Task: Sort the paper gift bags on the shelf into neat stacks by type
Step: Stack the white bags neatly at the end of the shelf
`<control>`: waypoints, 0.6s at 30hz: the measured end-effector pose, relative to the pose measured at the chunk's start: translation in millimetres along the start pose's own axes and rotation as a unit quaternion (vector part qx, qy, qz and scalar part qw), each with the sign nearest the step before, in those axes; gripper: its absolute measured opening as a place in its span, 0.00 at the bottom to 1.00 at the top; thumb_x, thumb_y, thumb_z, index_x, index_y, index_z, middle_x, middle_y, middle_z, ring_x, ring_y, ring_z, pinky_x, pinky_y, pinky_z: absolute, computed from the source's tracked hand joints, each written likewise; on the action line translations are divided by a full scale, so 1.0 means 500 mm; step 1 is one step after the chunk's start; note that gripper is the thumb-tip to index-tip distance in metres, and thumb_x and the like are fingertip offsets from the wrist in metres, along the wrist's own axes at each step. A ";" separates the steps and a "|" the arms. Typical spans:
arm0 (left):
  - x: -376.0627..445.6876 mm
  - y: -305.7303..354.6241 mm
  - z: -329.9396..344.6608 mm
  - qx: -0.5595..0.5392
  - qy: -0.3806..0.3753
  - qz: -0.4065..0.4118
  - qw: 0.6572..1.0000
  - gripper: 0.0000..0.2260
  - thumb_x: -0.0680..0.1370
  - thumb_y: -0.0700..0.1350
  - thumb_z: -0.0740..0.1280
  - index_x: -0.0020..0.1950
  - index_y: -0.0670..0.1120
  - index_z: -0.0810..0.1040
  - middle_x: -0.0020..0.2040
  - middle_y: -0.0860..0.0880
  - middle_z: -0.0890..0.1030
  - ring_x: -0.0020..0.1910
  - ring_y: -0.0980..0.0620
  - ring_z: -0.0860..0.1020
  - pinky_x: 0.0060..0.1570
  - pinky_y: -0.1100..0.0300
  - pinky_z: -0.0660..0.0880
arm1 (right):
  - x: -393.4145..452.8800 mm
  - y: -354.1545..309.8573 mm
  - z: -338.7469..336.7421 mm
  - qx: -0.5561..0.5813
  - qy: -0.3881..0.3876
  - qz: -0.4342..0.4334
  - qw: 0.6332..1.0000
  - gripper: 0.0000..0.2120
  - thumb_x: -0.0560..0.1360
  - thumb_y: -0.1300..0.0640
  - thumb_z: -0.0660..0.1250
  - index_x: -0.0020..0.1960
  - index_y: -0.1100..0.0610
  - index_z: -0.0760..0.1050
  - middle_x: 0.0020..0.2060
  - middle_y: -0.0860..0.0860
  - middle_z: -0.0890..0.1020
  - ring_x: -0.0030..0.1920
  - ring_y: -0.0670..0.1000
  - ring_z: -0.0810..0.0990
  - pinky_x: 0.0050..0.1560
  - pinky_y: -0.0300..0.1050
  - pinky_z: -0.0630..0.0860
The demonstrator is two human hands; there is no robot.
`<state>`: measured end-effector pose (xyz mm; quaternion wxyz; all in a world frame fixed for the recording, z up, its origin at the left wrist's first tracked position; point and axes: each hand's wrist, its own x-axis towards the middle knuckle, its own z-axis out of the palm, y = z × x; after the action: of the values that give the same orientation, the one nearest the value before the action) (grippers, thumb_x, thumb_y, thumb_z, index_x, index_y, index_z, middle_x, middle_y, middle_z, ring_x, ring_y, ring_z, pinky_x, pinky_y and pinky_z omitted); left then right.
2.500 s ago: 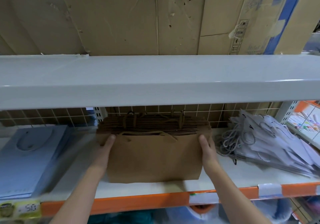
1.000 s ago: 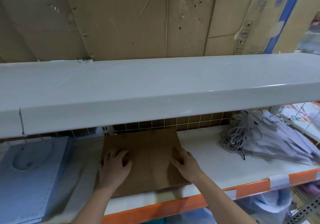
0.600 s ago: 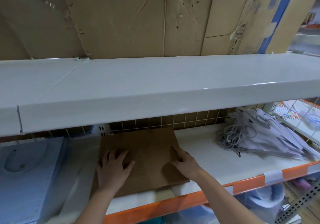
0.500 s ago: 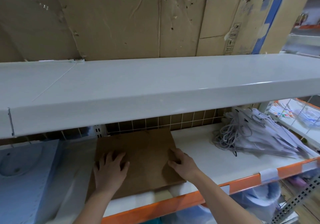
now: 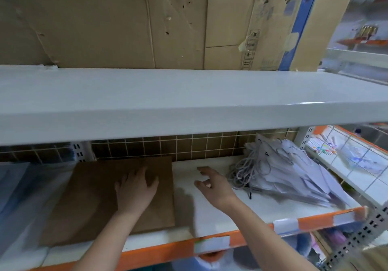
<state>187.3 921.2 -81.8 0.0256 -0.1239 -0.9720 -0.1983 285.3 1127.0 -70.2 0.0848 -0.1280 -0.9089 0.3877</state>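
Nearest runs the orange front edge [image 5: 168, 252] of the shelf [image 5: 212, 214], with pale label strips stuck along it. On the shelf lies the stack of brown paper bags [image 5: 94, 199], flat, plain kraft, its near edge close to the front lip and its far edge by the wire grid [image 5: 189, 147]. The left hand [image 5: 134, 191] rests flat on the stack's right half, fingers spread, grip released. The right hand [image 5: 214, 186] hovers over bare white shelf just right of the stack, fingers loosely bent, grasping nothing. That bare strip is the open room between the brown stack and the pile of white bags [image 5: 294, 176] to the right, which fans untidily, grey cord handles [image 5: 245, 172] tangled toward the hand. Far left, blue bags [image 5: 12, 186] show blurred. An upper shelf [image 5: 189, 103] overhangs, carrying cardboard boxes [image 5: 262, 31].
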 end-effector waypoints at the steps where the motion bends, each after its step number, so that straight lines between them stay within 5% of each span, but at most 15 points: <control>1: -0.005 0.037 0.008 -0.006 -0.002 0.003 1.000 0.26 0.79 0.62 0.55 0.75 0.54 0.61 0.72 0.47 0.68 0.72 0.42 0.63 0.69 0.44 0.57 | -0.002 0.014 -0.033 -0.009 0.015 -0.015 1.000 0.21 0.78 0.49 0.63 0.70 0.50 0.67 0.65 0.50 0.75 0.58 0.50 0.79 0.54 0.44 0.76; 11: -0.041 0.371 0.149 -0.150 -0.084 -0.004 0.985 0.34 0.73 0.70 0.60 0.73 0.52 0.65 0.72 0.48 0.69 0.69 0.45 0.69 0.65 0.52 0.66 | 0.004 0.272 -0.329 0.001 0.275 0.020 0.961 0.11 0.77 0.58 0.63 0.58 0.58 0.77 0.54 0.55 0.82 0.57 0.56 0.78 0.53 0.49 0.76; 15: -0.052 0.461 0.185 -0.170 -0.078 0.002 0.982 0.31 0.74 0.67 0.60 0.70 0.50 0.67 0.69 0.48 0.72 0.66 0.45 0.71 0.60 0.54 0.68 | 0.005 0.357 -0.396 -0.019 0.318 0.049 0.947 0.14 0.76 0.55 0.66 0.60 0.56 0.75 0.57 0.53 0.79 0.60 0.57 0.74 0.56 0.53 0.74; 18: -0.043 0.500 0.204 -0.214 -0.103 0.007 0.971 0.31 0.72 0.69 0.60 0.68 0.51 0.69 0.66 0.49 0.74 0.64 0.47 0.73 0.60 0.52 0.71 | 0.011 0.408 -0.429 -0.100 0.248 0.086 0.960 0.30 0.71 0.44 0.71 0.68 0.53 0.69 0.65 0.53 0.74 0.67 0.57 0.67 0.64 0.54 0.67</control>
<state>270.5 1178.9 -83.0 -0.1006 -0.1531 -0.9034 -0.3876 368.8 1411.1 -71.2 0.2608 -0.3057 -0.8791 0.2565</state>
